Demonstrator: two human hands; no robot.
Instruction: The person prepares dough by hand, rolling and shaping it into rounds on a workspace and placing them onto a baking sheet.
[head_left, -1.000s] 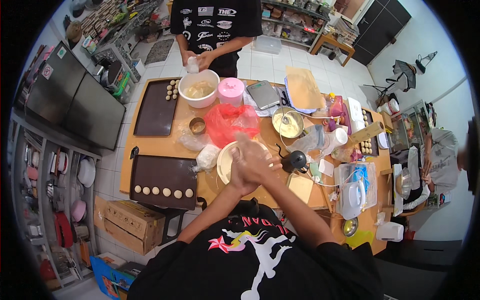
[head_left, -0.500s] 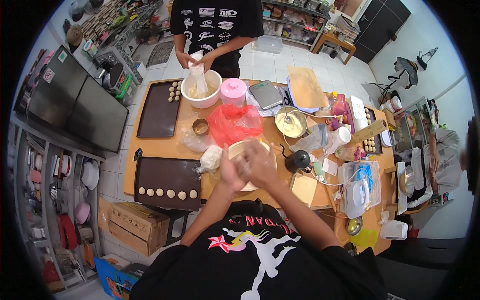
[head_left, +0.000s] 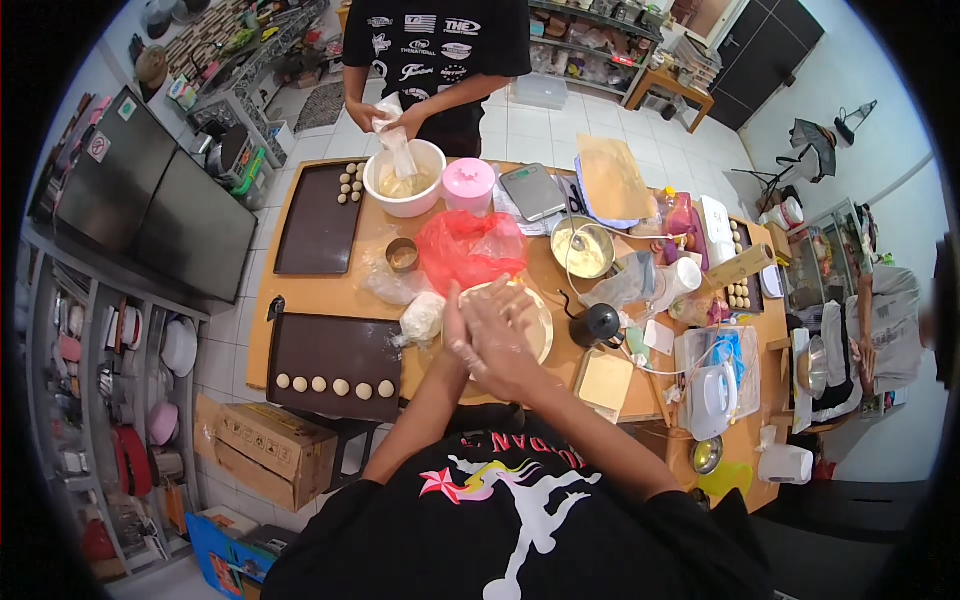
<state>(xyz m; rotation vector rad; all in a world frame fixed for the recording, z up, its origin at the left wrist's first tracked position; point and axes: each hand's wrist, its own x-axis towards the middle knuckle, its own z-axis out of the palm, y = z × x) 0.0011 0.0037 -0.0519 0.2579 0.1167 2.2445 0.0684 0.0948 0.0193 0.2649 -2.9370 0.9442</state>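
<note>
My left hand [head_left: 455, 328] and my right hand [head_left: 497, 350] are pressed palm to palm over a cream-coloured bowl [head_left: 545, 325]. The right palm lies across the left, and its skin is dusted with white. Both hands are closed against each other; whatever lies between the palms is hidden. Just left of them sits a white, lumpy plastic bag [head_left: 423, 318]. A crumpled red plastic bag [head_left: 470, 248] lies beyond the bowl. On a dark baking tray [head_left: 335, 345] at the left, several small dough balls [head_left: 341, 387] form a row along the near edge.
Across the table a person [head_left: 430, 90] holds a white bag over a white tub [head_left: 408, 205]. Nearby stand a pink canister [head_left: 468, 186], a kitchen scale [head_left: 533, 191] and a metal bowl of pale mixture [head_left: 583, 262]. A black pitcher [head_left: 596, 326] stands right of my hands. Another tray [head_left: 315, 225] is far left.
My right hand has slid nearer and lower across my left palm, and the hands are pressed more closely together. The person opposite has shifted the white bag slightly upward.
</note>
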